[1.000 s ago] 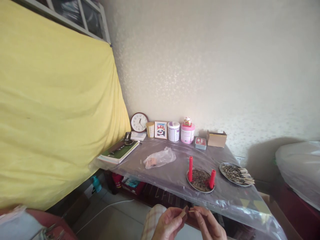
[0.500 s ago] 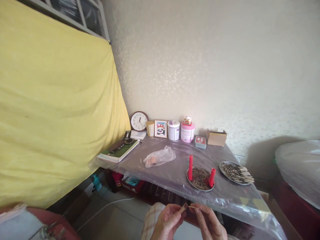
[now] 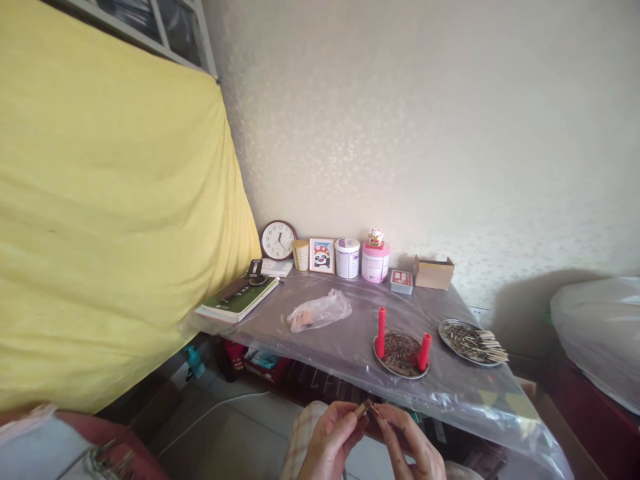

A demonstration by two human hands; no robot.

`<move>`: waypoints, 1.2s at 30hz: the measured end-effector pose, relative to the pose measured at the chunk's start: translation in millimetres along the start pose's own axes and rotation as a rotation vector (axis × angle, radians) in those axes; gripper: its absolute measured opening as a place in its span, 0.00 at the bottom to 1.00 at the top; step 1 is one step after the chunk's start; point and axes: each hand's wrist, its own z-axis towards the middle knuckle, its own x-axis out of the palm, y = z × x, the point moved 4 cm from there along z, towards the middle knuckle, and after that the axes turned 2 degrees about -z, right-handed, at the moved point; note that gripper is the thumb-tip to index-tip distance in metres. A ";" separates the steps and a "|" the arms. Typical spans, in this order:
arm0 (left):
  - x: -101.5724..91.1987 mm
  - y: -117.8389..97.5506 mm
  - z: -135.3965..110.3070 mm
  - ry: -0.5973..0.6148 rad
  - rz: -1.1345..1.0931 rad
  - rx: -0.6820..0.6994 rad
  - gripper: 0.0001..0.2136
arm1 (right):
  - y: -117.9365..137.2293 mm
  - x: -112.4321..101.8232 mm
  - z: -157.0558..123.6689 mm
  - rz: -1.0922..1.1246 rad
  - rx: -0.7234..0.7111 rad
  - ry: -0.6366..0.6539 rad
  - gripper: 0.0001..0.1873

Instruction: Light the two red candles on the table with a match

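Note:
My left hand (image 3: 330,440) is closed on a small brown matchbox-like piece (image 3: 363,407) with a dark side. In my right hand (image 3: 413,441), a thin matchstick (image 3: 374,409) is pinched between thumb and fingertips, its tip against or very close to the dark side. Both hands are just in front of the table's near edge. Beyond them a tall red candle (image 3: 381,333) and a shorter, tilted red candle (image 3: 425,352) stand on a round metal plate (image 3: 400,377) covered in dark debris. To its right, another plate (image 3: 449,355) holds burnt sticks and a row of pale matchsticks (image 3: 493,347).
On the plastic-covered table (image 3: 320,353) lie a crumpled plastic bag (image 3: 325,310) and a green book (image 3: 240,300). Along the wall stand a clock (image 3: 279,240), tubs (image 3: 347,259), a tin (image 3: 401,282) and a cardboard box (image 3: 433,273). A yellow cloth (image 3: 125,200) hangs left.
My right hand has moved left, bringing the matchstick up to the brown piece. My left hand has risen slightly and stays closed on it.

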 end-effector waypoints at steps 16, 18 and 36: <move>-8.0 -0.8 1.3 -0.015 -0.016 0.037 0.19 | 2.8 -2.2 7.8 -0.189 -0.134 0.116 0.10; -6.8 -1.3 0.7 -0.008 -0.023 0.034 0.19 | 2.7 -2.0 7.5 -0.182 -0.133 0.113 0.09; -3.8 -1.5 -0.3 0.005 -0.079 0.024 0.21 | -1.8 -0.7 4.7 -0.130 -0.083 0.146 0.07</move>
